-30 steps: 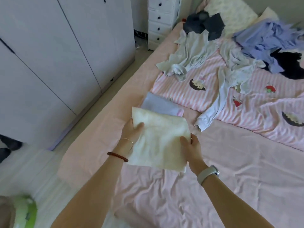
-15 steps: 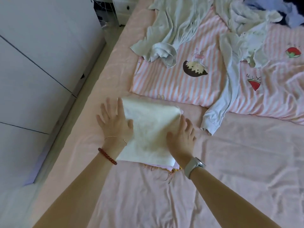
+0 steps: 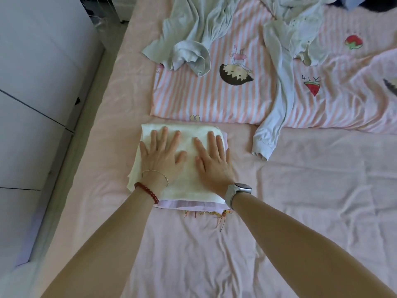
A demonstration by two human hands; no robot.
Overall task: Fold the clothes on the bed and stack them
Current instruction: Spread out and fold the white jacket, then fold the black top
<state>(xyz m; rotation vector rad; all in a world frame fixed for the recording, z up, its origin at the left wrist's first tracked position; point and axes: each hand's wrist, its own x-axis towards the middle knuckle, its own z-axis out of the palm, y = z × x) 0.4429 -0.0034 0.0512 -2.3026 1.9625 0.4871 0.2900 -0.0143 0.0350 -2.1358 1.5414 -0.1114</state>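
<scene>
A folded cream cloth [image 3: 189, 138] lies on top of a folded lilac garment [image 3: 193, 205] near the left side of the pink bed [image 3: 300, 222]. My left hand [image 3: 160, 158] and my right hand [image 3: 211, 162] press flat on the cream cloth, fingers straight and spread. Farther up the bed lie an unfolded pale green garment [image 3: 193, 35] and a white long-sleeved shirt [image 3: 283, 61], its sleeve reaching down toward the stack.
A pink-and-white striped blanket [image 3: 214, 100] with cartoon prints covers the upper part of the bed under the loose clothes. A white wardrobe [image 3: 38, 82] stands along the left, with a narrow strip of floor between it and the bed edge.
The cream cloth went from held above the bed onto the lilac garment. Both hands then slid onto its top and now press it flat.
</scene>
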